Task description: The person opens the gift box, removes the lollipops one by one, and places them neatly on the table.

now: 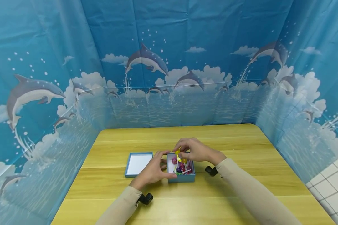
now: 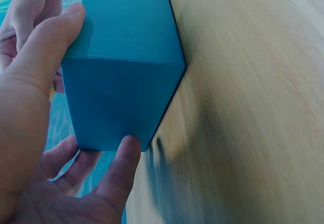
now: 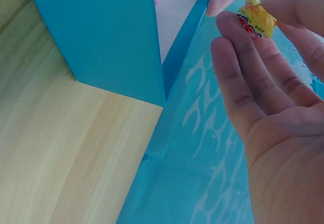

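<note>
— What sits in the middle of the head view?

— A small blue box (image 1: 181,178) on the wooden counter (image 1: 242,187), just below the centre of the frame. It holds several wrapped sweets (image 1: 183,167), pink and purple, on white sticks.

— And the hands?

— The left hand (image 1: 153,168) grips the box from its left side. In the left wrist view the thumb (image 2: 43,57) lies along the upper edge of the box wall (image 2: 124,57) and the fingers (image 2: 119,176) curl up against its lower edge, so the hand is closed round the box.

— The right one?

— The right hand (image 1: 194,150) is above the far edge of the box, fingers bent, pinching a yellow wrapped sweet (image 1: 178,153). In the right wrist view that sweet (image 3: 255,16) sits at the upper right of the frame, held between the fingertips (image 3: 230,26), with the palm filling the lower right.

— Anything else on the counter?

— A blue lid (image 1: 139,164) with a white inside lies flat just left of the box, near the left hand but apart from it. Both arms wear beige sleeves (image 1: 242,187), each with a small black camera mount at the wrist.

— What surrounds it all?

— A blue backdrop (image 1: 169,62) printed with dolphins, clouds and water, standing behind and on both sides of the counter. At the lower right corner a patch of white tiled floor (image 1: 335,181) shows.
</note>
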Demonstrator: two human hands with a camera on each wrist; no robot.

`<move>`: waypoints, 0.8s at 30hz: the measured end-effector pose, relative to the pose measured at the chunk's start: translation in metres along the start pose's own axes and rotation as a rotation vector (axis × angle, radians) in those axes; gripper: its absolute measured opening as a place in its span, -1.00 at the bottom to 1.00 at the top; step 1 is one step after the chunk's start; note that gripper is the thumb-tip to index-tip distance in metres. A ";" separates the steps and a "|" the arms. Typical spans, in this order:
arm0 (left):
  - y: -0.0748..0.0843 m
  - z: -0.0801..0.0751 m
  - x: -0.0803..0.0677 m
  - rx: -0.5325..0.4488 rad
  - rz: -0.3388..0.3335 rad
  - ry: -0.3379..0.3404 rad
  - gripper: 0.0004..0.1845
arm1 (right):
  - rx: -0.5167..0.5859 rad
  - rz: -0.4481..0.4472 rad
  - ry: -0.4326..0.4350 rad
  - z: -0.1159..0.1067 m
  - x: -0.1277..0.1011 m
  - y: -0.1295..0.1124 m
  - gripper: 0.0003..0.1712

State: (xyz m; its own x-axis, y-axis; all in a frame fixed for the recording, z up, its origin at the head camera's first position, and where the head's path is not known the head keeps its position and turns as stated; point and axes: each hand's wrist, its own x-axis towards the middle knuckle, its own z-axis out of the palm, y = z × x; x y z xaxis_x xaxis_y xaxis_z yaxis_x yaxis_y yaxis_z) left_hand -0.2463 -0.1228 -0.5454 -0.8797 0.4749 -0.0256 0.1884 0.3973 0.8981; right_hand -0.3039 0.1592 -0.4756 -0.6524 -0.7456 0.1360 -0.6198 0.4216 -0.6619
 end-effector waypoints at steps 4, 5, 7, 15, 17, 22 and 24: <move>-0.002 0.002 0.000 0.013 -0.002 0.006 0.16 | -0.013 -0.010 0.018 -0.002 -0.002 -0.001 -0.73; -0.002 0.002 0.000 0.016 -0.003 0.008 0.17 | -0.015 -0.010 0.020 -0.003 -0.002 -0.001 -0.73; -0.003 0.002 0.000 0.020 -0.003 0.010 0.17 | -0.021 -0.007 0.025 -0.004 -0.002 -0.001 -0.73; -0.001 0.002 -0.001 0.023 0.001 0.008 0.21 | -0.048 -0.012 0.057 -0.005 -0.006 0.004 -0.77; -0.001 0.001 -0.001 0.029 0.000 0.009 0.21 | -0.055 -0.013 0.067 -0.006 -0.007 0.005 -0.78; -0.001 0.001 0.000 0.035 -0.004 0.013 0.21 | -0.065 -0.017 0.097 -0.008 -0.009 0.007 -0.81; -0.002 0.001 0.000 0.031 -0.004 0.013 0.21 | -0.075 -0.018 0.108 -0.009 -0.010 0.009 -0.82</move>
State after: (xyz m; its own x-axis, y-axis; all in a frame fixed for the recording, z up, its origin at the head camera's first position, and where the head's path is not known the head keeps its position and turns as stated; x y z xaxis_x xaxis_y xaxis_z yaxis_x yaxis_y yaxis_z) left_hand -0.2464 -0.1226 -0.5472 -0.8861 0.4629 -0.0229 0.1982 0.4232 0.8841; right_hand -0.3063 0.1751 -0.4765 -0.6815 -0.6951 0.2290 -0.6601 0.4487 -0.6024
